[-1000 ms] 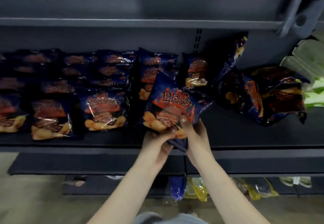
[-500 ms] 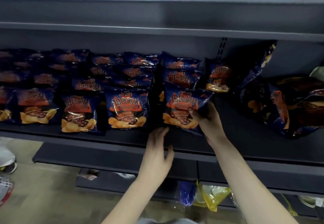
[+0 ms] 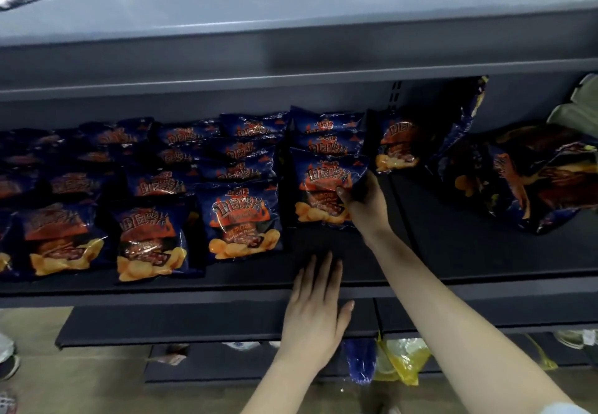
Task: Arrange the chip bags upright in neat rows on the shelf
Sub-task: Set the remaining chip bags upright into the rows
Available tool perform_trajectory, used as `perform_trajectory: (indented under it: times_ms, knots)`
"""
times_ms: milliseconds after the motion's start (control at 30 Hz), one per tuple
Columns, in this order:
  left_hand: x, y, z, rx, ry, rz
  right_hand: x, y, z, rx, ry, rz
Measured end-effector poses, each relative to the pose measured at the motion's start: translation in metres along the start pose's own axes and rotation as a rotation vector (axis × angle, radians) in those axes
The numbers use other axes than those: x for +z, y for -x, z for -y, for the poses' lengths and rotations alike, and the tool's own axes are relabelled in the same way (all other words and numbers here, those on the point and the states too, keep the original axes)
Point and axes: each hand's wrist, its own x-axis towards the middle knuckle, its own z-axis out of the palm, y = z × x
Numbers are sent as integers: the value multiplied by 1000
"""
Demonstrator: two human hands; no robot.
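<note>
Dark blue chip bags with orange print stand in several rows on the dark shelf. My right hand grips the right edge of the front bag of the rightmost neat row, thumb on its face. That bag stands upright against the bags behind it. My left hand lies flat and open at the shelf's front edge, below that bag, holding nothing. One bag stands further back to the right. A loose heap of bags lies tilted at the far right.
The grey shelf above overhangs the rows. Bare shelf surface shows between my right hand and the heap. Below are lower shelves and yellow and blue bags on the floor. Pale green packages show at the right edge.
The bag went from held in both hands in front of the shelf to standing in the row. My left hand let go and dropped to the shelf edge. The view shifted right.
</note>
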Motion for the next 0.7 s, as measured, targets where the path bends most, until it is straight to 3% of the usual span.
perform_trajectory:
  times_ms: [133, 467, 700]
  knots:
    - [-4, 0, 0, -11, 13, 31, 3, 0, -1, -65, 97, -46]
    - [-11, 2, -1, 24, 21, 43, -11, -6, 7, -48, 288, 97]
    - [-11, 0, -1, 36, 19, 68, -47, 18, -6, 46, 204, -80]
